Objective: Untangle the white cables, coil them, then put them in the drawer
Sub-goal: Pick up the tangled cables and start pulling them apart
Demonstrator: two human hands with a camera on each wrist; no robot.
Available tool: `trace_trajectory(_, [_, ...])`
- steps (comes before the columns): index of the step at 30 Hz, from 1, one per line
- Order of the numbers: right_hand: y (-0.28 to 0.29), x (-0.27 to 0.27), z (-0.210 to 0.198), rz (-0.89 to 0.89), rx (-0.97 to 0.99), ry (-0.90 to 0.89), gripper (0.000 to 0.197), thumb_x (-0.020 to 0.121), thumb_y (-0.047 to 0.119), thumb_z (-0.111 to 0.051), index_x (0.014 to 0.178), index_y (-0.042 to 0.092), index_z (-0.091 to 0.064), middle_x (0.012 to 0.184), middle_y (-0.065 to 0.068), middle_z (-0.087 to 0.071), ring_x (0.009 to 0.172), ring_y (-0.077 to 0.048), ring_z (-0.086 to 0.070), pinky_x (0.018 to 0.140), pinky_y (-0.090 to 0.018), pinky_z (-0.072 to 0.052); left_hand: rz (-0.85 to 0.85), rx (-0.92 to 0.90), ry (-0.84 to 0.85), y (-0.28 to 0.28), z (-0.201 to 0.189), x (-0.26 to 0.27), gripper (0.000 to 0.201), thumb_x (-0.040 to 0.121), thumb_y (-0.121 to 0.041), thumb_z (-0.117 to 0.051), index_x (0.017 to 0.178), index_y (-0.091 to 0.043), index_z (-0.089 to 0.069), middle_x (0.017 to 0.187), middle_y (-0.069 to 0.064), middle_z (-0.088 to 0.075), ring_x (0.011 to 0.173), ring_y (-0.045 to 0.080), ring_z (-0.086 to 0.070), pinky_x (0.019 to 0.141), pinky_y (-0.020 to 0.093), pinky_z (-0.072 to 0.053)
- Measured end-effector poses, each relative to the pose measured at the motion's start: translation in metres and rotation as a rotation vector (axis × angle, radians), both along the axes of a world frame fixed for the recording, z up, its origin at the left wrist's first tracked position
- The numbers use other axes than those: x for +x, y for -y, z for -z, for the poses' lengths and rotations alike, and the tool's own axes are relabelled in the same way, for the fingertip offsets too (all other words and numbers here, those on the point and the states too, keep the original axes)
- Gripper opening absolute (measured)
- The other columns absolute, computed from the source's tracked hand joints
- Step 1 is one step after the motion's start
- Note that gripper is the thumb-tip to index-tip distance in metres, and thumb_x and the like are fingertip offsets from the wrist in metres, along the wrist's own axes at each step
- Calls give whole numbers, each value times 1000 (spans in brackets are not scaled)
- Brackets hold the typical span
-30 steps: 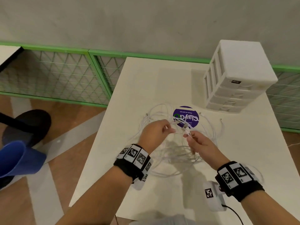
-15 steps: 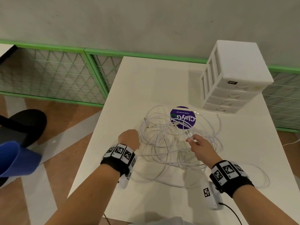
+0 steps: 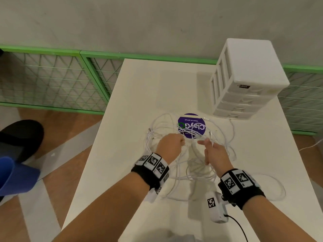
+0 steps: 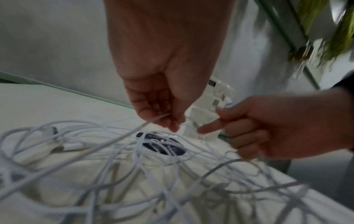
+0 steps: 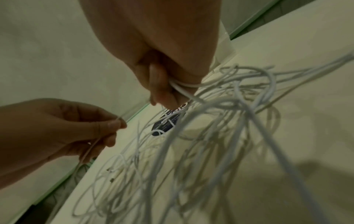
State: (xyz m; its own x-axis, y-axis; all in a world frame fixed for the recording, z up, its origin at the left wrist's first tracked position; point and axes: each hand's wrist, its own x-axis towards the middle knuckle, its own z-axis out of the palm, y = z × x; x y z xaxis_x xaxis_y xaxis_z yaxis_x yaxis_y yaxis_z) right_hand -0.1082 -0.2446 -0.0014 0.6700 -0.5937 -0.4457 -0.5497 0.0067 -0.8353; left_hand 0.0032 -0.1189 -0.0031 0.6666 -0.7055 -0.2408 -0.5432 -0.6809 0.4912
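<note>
Right now both hands are raised over a tangled heap of white cables (image 3: 188,165) spread across the middle of the white table (image 3: 139,88). The left hand (image 3: 170,147) has its fingers curled, pinching 1 strand between thumb and fingertips; the left wrist view shows that strand running out of the pinch down into the heap. The right hand (image 3: 215,152) grips a small bunch of strands with curled fingers, its index finger stretched toward the left hand, the 2 hands close together but apart. Loops of cable trail from both grips onto the tabletop, some lying across a round purple sticker (image 3: 191,125) on the table, and 1 long loop reaches out toward the table's right side near the right wrist. A few connector ends show among the loops at the left of the heap. Beyond the sticker, toward the far right corner, stands a white drawer unit (image 3: 244,81) with its drawers pushed in. Behind the table runs a green-framed mesh fence (image 3: 52,81).
</note>
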Motion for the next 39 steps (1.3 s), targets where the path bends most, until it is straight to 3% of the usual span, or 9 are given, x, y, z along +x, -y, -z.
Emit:
trace_trajectory(4, [-12,10,-4,38,211,135,43,100,40,-32,104,12,-64,63,-7,-57,60,-18,-56,69,-34,-51,90,-143,-177,-7,-13,-26,17,94,-15,-52,99,-8,-66,86,10,-72,81,27,-64,75,39,-50])
trace_trajectory(7, [-19,14,-11,74,257,212,37,101,33,-34,85,12,-59,74,-10,-63,71,-25,-61,73,-36,-52,34,-190,-225,-19,-12,-22,18,93,-22,-55,99,-10,-68,88,7,-72,81,23,-64,77,38,-50])
trace_trajectory(11, [-18,13,-23,96,348,326,32,101,31,-34,79,13,-49,54,-2,-56,58,-22,-60,62,-29,-56,-398,-252,114,-49,-2,28,24,95,-27,-54,100,-8,-68,102,12,-64,94,28,-60,79,38,-47])
trace_trajectory(13, [-18,13,-27,58,365,335,32,100,34,-34,80,13,-48,46,3,-40,43,-16,-47,58,-29,-56,-588,-44,51,-65,6,55,33,97,-28,-49,117,-3,-59,119,19,-57,111,34,-54,89,40,-43])
trace_trajectory(16, [-20,12,-30,1,280,288,30,99,35,-40,77,15,-43,51,6,-27,43,-11,-29,51,-27,-45,-499,241,-243,-74,15,74,43,98,-31,-47,121,4,-55,126,21,-57,116,34,-54,93,36,-42])
trace_trajectory(22, [-23,28,-32,64,387,256,21,100,13,-32,86,15,-47,59,-1,-28,35,-5,-28,45,-23,-26,-490,112,-199,-75,5,73,23,93,-18,-55,76,-3,-61,88,14,-64,102,32,-61,77,32,-44])
trace_trajectory(28, [-34,30,-45,-76,146,360,30,102,18,-33,86,9,-57,67,-4,-49,54,-14,-44,56,-25,-38,-379,-480,-400,-51,-52,37,8,91,-5,-58,85,-11,-56,82,12,-60,63,20,-60,64,33,-56])
trace_trajectory(33, [-40,40,-72,-42,89,411,27,101,16,-37,98,1,-59,90,-16,-64,74,-22,-64,72,-34,-54,-180,-636,-426,-27,-94,10,16,87,-2,-64,80,-13,-55,78,6,-61,62,17,-65,63,27,-57])
trace_trajectory(39, [-50,33,-93,-80,166,485,26,102,20,-35,96,1,-51,61,-9,-57,45,-17,-56,46,-25,-48,-176,-651,-328,-19,-116,3,18,80,-8,-73,70,-15,-60,73,4,-64,53,12,-60,55,27,-54])
